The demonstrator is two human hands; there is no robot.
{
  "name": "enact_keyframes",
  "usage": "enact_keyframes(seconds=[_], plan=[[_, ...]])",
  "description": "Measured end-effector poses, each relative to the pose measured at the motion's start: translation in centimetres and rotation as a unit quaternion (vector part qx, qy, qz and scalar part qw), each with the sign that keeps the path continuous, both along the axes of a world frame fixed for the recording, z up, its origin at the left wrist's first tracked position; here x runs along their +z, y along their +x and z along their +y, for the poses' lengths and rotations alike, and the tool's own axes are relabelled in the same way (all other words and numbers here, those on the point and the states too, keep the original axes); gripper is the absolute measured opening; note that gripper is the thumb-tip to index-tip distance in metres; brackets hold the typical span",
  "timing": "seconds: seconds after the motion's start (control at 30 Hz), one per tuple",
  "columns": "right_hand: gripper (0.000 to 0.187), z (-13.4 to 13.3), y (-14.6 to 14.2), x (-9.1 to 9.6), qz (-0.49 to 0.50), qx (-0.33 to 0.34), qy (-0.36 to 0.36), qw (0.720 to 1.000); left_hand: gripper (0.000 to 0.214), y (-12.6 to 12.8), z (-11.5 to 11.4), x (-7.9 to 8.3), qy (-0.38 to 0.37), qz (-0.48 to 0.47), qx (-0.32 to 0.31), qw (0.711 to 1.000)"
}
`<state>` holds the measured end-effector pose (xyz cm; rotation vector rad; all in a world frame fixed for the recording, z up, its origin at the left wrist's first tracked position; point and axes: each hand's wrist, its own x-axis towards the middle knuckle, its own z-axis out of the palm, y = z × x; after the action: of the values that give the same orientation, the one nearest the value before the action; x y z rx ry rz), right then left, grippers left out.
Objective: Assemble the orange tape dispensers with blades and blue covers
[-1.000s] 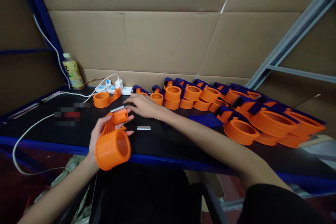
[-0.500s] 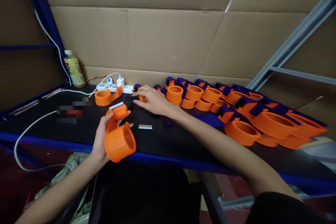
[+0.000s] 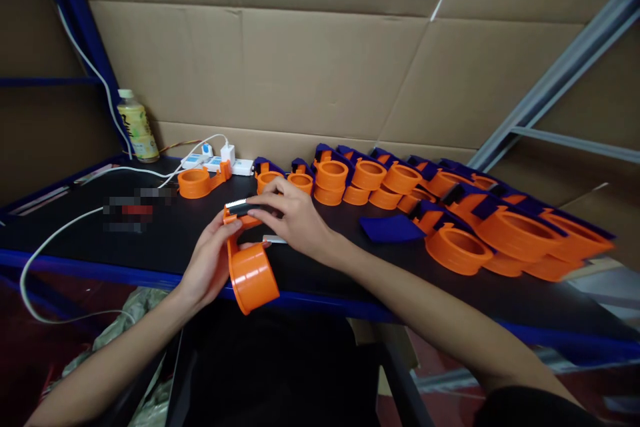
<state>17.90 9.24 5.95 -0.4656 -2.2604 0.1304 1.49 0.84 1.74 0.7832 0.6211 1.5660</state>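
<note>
My left hand (image 3: 207, 260) grips an orange plastic tape dispenser (image 3: 249, 268) by its handle, ring end hanging toward me over the table's front edge. A toothed metal blade shows at the dispenser's head. My right hand (image 3: 287, 217) is closed on a small black part (image 3: 250, 207) and presses it onto that head. A small flat metal strip (image 3: 273, 239) lies on the black table (image 3: 150, 240) just under my right hand.
Several orange and blue dispensers (image 3: 450, 213) crowd the right and back of the table. One orange dispenser (image 3: 197, 182) lies at back left, near a white power strip (image 3: 220, 163), white cables and a drink bottle (image 3: 133, 125). A loose blue part (image 3: 390, 227) lies mid-table. Cardboard walls the back.
My right hand picked up the black part from the back of the table and brought it to the dispenser's head. My left hand turned the dispenser so the ring points down.
</note>
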Motion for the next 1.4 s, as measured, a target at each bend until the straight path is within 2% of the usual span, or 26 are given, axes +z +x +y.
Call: enact_keyframes(seconds=[0.13,0.27,0.4,0.5,0.57,0.73,0.8,0.93,1.0,1.1,1.2,1.27,1.3,1.4], plan=[[0.03,-1.2,-0.3,-0.6,-0.023,-0.047,0.056,0.997,0.028,-0.1,0.1,-0.1,-0.016,-0.03,-0.032,0.999],[0.032,-2.3,-0.4,-0.4,-0.048,-0.036,0.092,0.994,0.027,-0.3,0.4,-0.2,-0.05,-0.047,-0.054,0.996],[0.033,-2.5,-0.2,-0.1,-0.03,-0.017,0.039,0.999,0.029,-0.6,0.7,-0.2,-0.061,-0.055,-0.095,0.992],[0.03,-2.3,-0.1,-0.2,-0.01,-0.008,-0.008,1.0,0.037,-0.8,0.9,-0.4,-0.057,-0.051,-0.094,0.993],[0.03,-2.1,0.0,-0.3,-0.006,-0.005,-0.007,1.0,0.04,-1.0,1.0,-0.6,-0.067,-0.054,-0.092,0.992],[0.032,-2.3,0.5,-0.4,-0.113,0.016,0.128,0.985,0.032,-1.1,1.3,-0.9,-0.081,-0.077,-0.094,0.989],[0.033,-2.3,0.8,-0.5,-0.136,0.012,0.15,0.979,0.029,-1.0,1.2,-0.7,-0.079,-0.078,-0.094,0.989],[0.034,-2.6,0.8,-0.8,-0.115,0.005,0.099,0.988,0.025,-0.8,0.9,-0.4,-0.073,-0.074,-0.082,0.991],[0.034,-2.7,0.8,-0.5,-0.114,0.024,0.082,0.99,0.025,-0.9,0.8,-0.3,-0.071,-0.08,-0.073,0.992],[0.033,-2.2,1.6,1.2,-0.094,0.047,0.061,0.993,0.026,-1.1,0.6,-0.1,-0.076,-0.096,-0.06,0.991],[0.024,-0.6,4.1,3.6,-0.093,-0.022,0.005,0.995,0.024,-1.2,0.4,0.1,-0.081,-0.107,-0.04,0.99],[0.019,0.9,6.5,4.5,-0.16,-0.072,-0.081,0.981,0.024,-1.3,0.3,0.1,-0.085,-0.101,-0.042,0.99],[0.02,1.6,7.7,4.6,-0.21,-0.083,-0.136,0.965,0.024,-1.3,0.3,0.2,-0.086,-0.095,-0.048,0.991],[0.033,3.1,10.3,4.0,-0.308,-0.088,-0.249,0.914,0.026,-1.2,0.3,0.2,-0.088,-0.081,-0.059,0.991]])
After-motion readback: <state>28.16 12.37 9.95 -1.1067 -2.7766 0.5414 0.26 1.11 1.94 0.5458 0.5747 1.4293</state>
